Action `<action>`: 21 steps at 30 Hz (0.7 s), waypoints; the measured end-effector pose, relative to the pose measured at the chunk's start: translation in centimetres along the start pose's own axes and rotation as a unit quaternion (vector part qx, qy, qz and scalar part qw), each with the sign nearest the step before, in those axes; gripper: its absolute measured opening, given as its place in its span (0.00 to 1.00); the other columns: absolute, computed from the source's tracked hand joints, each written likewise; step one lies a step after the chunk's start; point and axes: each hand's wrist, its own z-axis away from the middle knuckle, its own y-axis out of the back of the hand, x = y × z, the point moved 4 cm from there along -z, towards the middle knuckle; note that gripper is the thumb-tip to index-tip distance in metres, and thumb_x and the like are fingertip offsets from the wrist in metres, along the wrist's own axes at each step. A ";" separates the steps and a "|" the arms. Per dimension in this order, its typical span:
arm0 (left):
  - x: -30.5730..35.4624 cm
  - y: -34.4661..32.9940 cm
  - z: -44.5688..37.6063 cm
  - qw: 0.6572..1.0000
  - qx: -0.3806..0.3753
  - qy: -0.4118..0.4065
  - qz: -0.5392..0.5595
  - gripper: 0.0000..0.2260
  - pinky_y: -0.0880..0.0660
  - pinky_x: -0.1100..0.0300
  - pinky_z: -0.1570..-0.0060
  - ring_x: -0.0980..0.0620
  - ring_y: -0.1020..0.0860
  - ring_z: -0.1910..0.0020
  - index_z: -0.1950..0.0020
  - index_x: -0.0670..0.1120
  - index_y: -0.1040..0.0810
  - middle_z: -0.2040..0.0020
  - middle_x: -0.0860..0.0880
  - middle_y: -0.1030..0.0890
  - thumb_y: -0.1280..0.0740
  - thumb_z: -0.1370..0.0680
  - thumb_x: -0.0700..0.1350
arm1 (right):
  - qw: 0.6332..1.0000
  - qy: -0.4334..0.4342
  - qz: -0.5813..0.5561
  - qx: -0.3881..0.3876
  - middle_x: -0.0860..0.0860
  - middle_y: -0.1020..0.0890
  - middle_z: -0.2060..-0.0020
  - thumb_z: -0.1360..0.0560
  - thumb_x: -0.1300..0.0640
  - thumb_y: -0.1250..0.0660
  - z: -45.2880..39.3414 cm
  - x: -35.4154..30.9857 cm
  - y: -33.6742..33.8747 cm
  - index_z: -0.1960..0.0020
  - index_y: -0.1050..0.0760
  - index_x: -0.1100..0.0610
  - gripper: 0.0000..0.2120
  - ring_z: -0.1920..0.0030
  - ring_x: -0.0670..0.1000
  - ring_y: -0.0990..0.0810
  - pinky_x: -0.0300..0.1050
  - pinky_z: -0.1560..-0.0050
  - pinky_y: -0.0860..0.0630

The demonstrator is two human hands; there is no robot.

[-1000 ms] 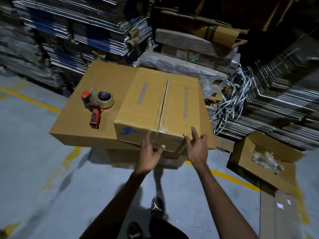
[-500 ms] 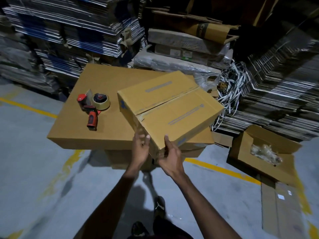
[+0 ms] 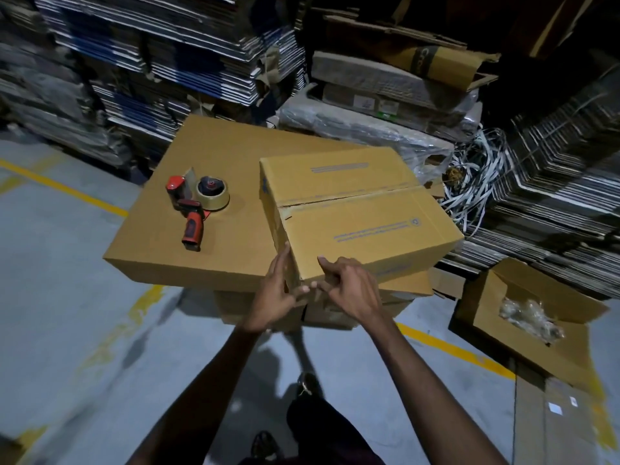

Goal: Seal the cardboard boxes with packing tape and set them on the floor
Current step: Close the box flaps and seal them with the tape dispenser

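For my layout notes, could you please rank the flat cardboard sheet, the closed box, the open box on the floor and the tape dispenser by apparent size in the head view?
1. flat cardboard sheet
2. closed box
3. open box, partly cut off, so unsure
4. tape dispenser

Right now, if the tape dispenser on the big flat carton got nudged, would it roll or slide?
The tape dispenser lies on its side on the flat carton, so it would probably slide rather than roll. The red handle sticks out from the roll, which should stop any turning. Bare cardboard likely gives some grip, so a light nudge may only pivot it.
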 end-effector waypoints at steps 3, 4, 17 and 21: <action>-0.7 2.9 -3.1 1.000 -0.002 0.005 -0.026 0.46 0.37 0.38 0.23 0.50 0.40 0.19 0.17 0.67 0.52 0.16 0.55 0.44 0.25 0.23 0.46 | 0.994 0.079 0.072 0.017 0.48 0.25 0.57 0.24 0.40 0.27 -3.8 0.6 0.5 0.24 0.29 0.38 0.30 0.50 0.53 0.25 0.45 0.61 0.35; -0.8 3.8 -4.2 0.999 0.008 0.012 -0.045 0.44 0.36 0.38 0.23 0.50 0.38 0.20 0.17 0.67 0.51 0.17 0.55 0.42 0.26 0.21 0.45 | 0.992 0.096 0.086 0.014 0.49 0.24 0.55 0.24 0.42 0.27 -5.2 0.7 0.5 0.23 0.30 0.37 0.30 0.50 0.54 0.26 0.44 0.60 0.36; -4.2 13.8 -19.0 0.951 0.262 0.153 -0.063 0.14 0.27 0.55 0.43 0.44 0.21 0.37 0.32 0.45 0.23 0.41 0.48 0.19 0.32 0.17 0.44 | 0.962 0.269 0.020 -0.052 0.54 0.31 0.37 0.20 0.37 0.33 -28.2 -3.9 -2.1 0.21 0.32 0.46 0.31 0.35 0.55 0.33 0.53 0.35 0.36; -7.7 16.5 -19.6 0.836 0.307 0.347 -0.294 0.34 0.35 0.38 0.33 0.30 0.33 0.31 0.23 0.40 0.37 0.28 0.33 0.31 0.29 0.25 0.48 | 0.960 0.272 0.024 -0.056 0.56 0.37 0.24 0.19 0.37 0.38 -32.4 -5.8 -4.3 0.17 0.39 0.43 0.32 0.23 0.56 0.41 0.58 0.26 0.46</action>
